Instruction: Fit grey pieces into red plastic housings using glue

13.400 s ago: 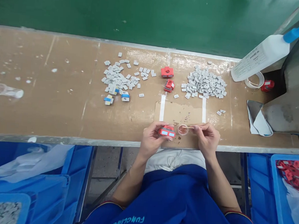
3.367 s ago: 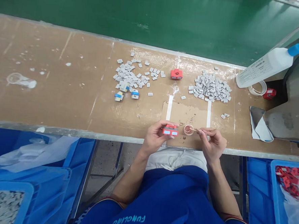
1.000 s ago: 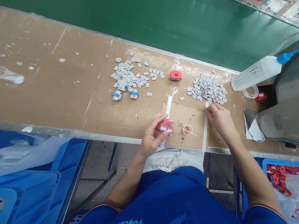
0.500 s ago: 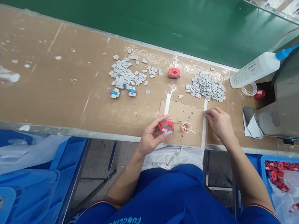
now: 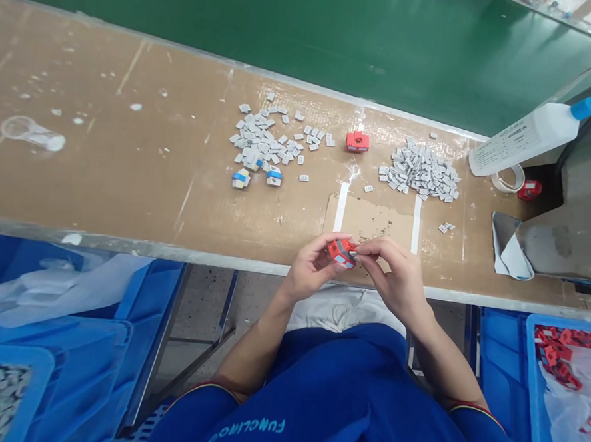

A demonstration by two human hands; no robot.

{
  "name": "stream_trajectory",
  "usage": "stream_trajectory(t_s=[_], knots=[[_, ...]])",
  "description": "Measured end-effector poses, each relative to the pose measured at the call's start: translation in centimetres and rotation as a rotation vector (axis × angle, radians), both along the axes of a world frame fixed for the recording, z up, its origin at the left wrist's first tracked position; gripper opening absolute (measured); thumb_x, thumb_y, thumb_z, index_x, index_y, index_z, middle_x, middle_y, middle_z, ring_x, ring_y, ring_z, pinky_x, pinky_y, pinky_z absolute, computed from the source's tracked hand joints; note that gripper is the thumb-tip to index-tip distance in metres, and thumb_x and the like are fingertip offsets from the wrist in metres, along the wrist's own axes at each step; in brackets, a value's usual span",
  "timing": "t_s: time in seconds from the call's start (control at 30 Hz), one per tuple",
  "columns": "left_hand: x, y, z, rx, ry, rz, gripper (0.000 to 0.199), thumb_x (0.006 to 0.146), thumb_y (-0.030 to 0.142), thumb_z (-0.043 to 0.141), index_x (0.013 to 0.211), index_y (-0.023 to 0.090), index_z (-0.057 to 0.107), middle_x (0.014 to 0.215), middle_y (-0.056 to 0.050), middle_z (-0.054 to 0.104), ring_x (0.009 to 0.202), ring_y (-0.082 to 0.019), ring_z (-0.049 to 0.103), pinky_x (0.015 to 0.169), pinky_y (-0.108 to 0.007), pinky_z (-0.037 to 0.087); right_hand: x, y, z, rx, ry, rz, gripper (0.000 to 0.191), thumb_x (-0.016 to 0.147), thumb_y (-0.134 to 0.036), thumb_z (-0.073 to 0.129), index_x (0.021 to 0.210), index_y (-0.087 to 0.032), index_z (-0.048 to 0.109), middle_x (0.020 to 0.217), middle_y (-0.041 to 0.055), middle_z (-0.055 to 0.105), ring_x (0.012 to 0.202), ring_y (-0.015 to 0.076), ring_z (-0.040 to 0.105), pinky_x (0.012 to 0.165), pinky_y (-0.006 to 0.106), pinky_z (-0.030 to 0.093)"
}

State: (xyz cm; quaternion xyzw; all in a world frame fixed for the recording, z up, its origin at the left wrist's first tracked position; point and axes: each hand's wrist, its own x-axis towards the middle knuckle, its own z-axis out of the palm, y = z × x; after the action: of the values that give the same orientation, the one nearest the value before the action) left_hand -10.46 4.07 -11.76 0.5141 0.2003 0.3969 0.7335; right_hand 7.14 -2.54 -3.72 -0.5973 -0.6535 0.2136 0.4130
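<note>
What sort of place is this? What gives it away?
Probably a factory or workshop hand-work station: a brown-covered workbench with a heap of small gray pieces, a blue plastic crate of red parts beside it, and a white nozzle bottle within view.

Your left hand grips a red block near the table's front edge; your right hand brings its thumb and forefinger to the block's right side, and whatever lies between them is too small to make out; beyond your hands, a second red block sits between a loose spread of grey tiles and a denser tile heap; to your right, a white bottle leans at a slant beside a tape roll.
</note>
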Motion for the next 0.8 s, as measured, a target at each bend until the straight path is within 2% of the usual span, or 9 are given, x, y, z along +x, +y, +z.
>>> stream_trajectory(t_s=[0.13, 0.3, 0.47, 0.67, 0.8], knots=[[0.0, -0.1, 0.0, -0.019, 0.026, -0.005, 0.046, 0.089, 0.033, 0.084, 0.131, 0.02, 0.071, 0.122, -0.011, 0.08, 0.108, -0.019, 0.078, 0.094, -0.025, 0.062, 0.1, 0.3, -0.3, -0.022, -0.01, -0.003, 0.009, 0.101, -0.014, 0.063, 0.097, -0.021, 0.066, 0.092, 0.0041, 0.072, 0.083, 0.0149, 0.069, 0.073, 0.028, 0.057], [0.0, 0.0, 0.2, -0.008, 0.077, 0.032, 0.045, 0.09, 0.036, 0.082, 0.13, 0.018, 0.072, 0.121, -0.013, 0.08, 0.109, -0.022, 0.078, 0.096, -0.029, 0.062, -0.5, 0.5, -0.4, 0.029, -0.076, -0.025, 0.011, 0.102, -0.013, 0.061, 0.096, -0.021, 0.065, 0.088, 0.0032, 0.069, 0.078, 0.0136, 0.065, 0.069, 0.026, 0.053], [0.0, 0.1, 0.5, 0.035, 0.097, 0.054, 0.042, 0.09, 0.036, 0.082, 0.128, 0.019, 0.074, 0.118, -0.011, 0.081, 0.104, -0.02, 0.078, 0.095, -0.026, 0.06, -0.8, 0.6, 0.1, -0.014, -0.144, 0.017, 0.015, 0.104, -0.013, 0.058, 0.092, -0.02, 0.063, 0.092, 0.0052, 0.068, 0.087, 0.0155, 0.069, 0.076, 0.026, 0.054], [0.0, 0.1, 0.5, 0.04, 0.167, 0.064, 0.042, 0.09, 0.037, 0.081, 0.127, 0.019, 0.074, 0.121, -0.011, 0.081, 0.106, -0.022, 0.077, 0.093, -0.028, 0.06, -1.7, 0.4, 0.2, 0.001, -0.423, -0.059, 0.022, 0.104, -0.012, 0.054, 0.086, -0.019, 0.063, 0.079, 0.0028, 0.061, 0.068, 0.0132, 0.058, 0.063, 0.024, 0.046], [-0.1, -0.1, 0.7, 0.074, 0.206, 0.094, 0.043, 0.093, 0.042, 0.077, 0.128, 0.018, 0.074, 0.121, -0.012, 0.08, 0.103, -0.023, 0.077, 0.091, -0.03, 0.06, -2.8, 0.0, -0.7, 0.054, -0.448, -0.122, 0.021, 0.106, -0.016, 0.052, 0.09, -0.018, 0.065, 0.079, 0.0033, 0.062, 0.068, 0.0132, 0.057, 0.062, 0.023, 0.046]])
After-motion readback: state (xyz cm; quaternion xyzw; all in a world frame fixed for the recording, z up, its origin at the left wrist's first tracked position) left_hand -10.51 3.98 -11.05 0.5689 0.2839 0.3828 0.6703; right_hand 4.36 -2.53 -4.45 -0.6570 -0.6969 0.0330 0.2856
